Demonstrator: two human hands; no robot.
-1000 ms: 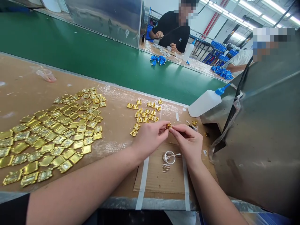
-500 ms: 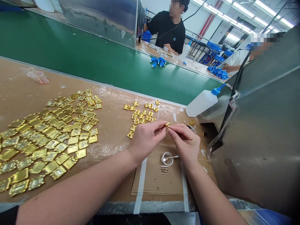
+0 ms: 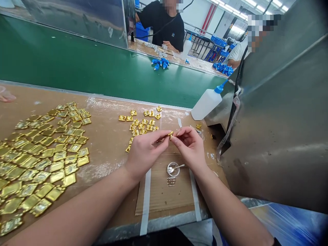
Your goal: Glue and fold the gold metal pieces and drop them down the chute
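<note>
Between the fingertips of my left hand (image 3: 145, 148) is a small gold metal piece (image 3: 171, 134), pinched over the cardboard mat (image 3: 164, 196). My right hand (image 3: 191, 145) is closed, its fingers curled and its thumb tip against the piece; how firmly it grips is hard to see. Below the hands stands a small clear cup (image 3: 168, 173) with a white-tipped swab (image 3: 179, 166) leaning in it. A patch of clear rectangular shapes (image 3: 171, 181) lies just in front of the cup. Several similar small gold pieces (image 3: 145, 121) lie beyond my left hand.
Many flat gold plates (image 3: 46, 153) cover the left of the table. A white squeeze bottle (image 3: 207, 104) stands behind my right hand, by a metal panel (image 3: 276, 119). Blue nozzle-like parts (image 3: 160, 63) lie on the green belt (image 3: 84, 65). Two people sit across it.
The view has shifted, so the table appears further left. The gold piece has turned between my fingers, and my right fingertips have loosened slightly.
</note>
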